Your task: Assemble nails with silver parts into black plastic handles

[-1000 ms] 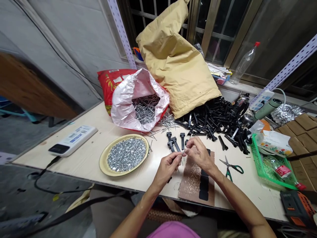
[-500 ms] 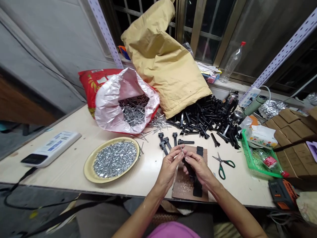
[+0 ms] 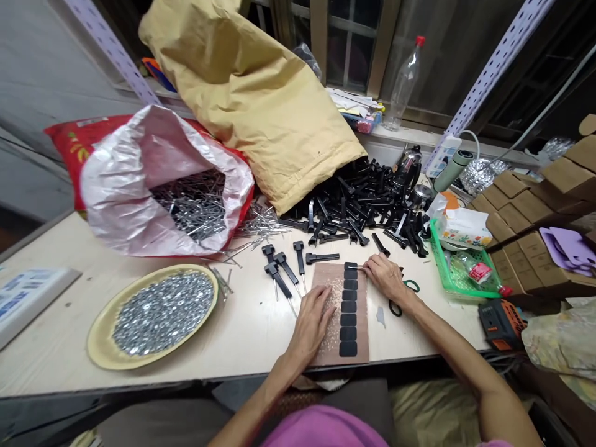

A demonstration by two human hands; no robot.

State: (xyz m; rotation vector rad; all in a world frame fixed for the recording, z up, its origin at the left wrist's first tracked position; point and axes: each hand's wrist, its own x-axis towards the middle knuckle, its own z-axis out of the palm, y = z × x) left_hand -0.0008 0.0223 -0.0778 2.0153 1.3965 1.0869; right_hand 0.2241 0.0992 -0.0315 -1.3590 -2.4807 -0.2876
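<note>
1. Brown board (image 3: pixel 364 329): laid flat at worktop (image 3: pixel 256 335) front edge, pale-speckled.
2. Black squares (image 3: pixel 348 320): set in one column, board's right side.
3. Thin metal rod (image 3: pixel 357 267): held crosswise, left end over top square.

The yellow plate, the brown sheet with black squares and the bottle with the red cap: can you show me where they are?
Yellow plate (image 3: pixel 100 340): head view, on its bare rim, lower left.
Brown sheet (image 3: pixel 328 273): head view, on its bare upper left part.
Bottle (image 3: pixel 402 90): head view, on its clear body.
</note>
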